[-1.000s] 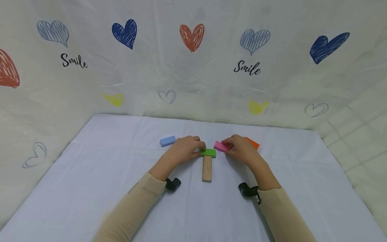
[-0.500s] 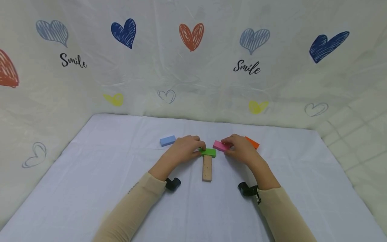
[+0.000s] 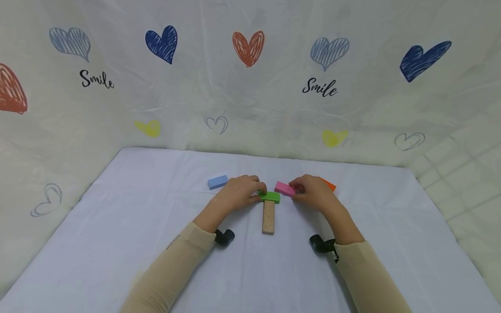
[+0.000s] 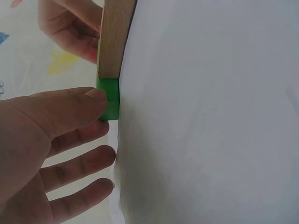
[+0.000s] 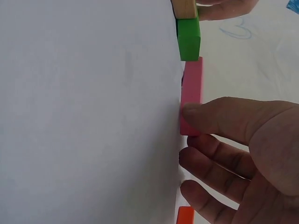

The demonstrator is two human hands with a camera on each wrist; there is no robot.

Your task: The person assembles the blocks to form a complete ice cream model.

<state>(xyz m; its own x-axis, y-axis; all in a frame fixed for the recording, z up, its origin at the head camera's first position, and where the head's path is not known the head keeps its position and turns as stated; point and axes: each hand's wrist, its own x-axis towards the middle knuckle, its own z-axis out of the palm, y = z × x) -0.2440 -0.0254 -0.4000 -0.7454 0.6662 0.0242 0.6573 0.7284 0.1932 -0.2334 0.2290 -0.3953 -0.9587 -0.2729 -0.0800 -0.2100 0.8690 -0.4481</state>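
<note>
The pink block (image 3: 284,188), pinched by the right hand (image 3: 316,192), sits just right of the green block (image 3: 271,198), whose left end the left hand (image 3: 239,192) pinches. A wooden block (image 3: 268,218) touches the green one's near side. A blue block (image 3: 217,182) lies farther left, an orange block (image 3: 329,184) farther right.

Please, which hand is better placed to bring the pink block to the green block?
Probably the right hand: it pinches the pink block, whose free end points toward the green block. The left hand seems occupied, pinching the green block at its left end.
</note>
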